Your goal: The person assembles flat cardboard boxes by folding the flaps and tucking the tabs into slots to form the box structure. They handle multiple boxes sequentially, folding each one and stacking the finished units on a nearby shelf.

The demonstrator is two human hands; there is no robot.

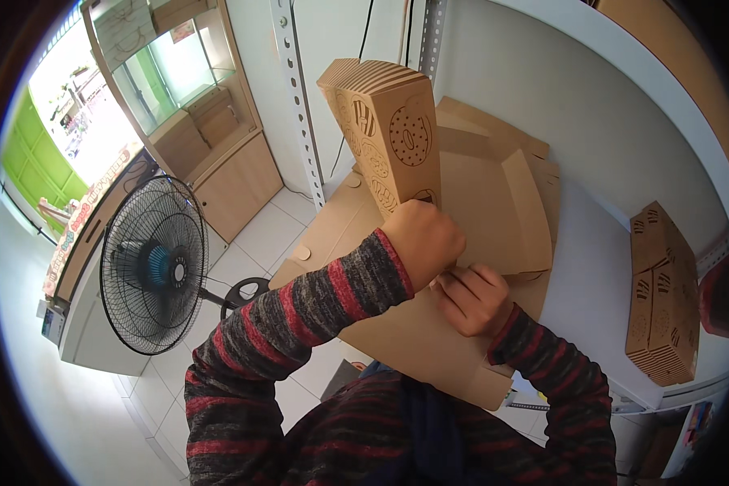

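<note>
A brown cardboard box (411,134) printed with donuts and stripes stands tilted up over the work surface. My left hand (425,236) is closed at its lower end, knuckles upward, and covers that part of the box. Just below and to the right, my right hand (473,300) has its fingers curled in a pinch close under the left hand. What its fingertips hold, if anything, is hidden. Behind both hands lies an open, shallow cardboard tray (498,190) with raised sides. Flat brown cardboard (413,324) is spread beneath the hands.
Two printed cardboard boxes (662,296) sit at the right on a white shelf surface (587,267). A black standing fan (155,263) is on the left, before a wooden cabinet (239,186). A perforated metal post (300,105) rises behind the work surface.
</note>
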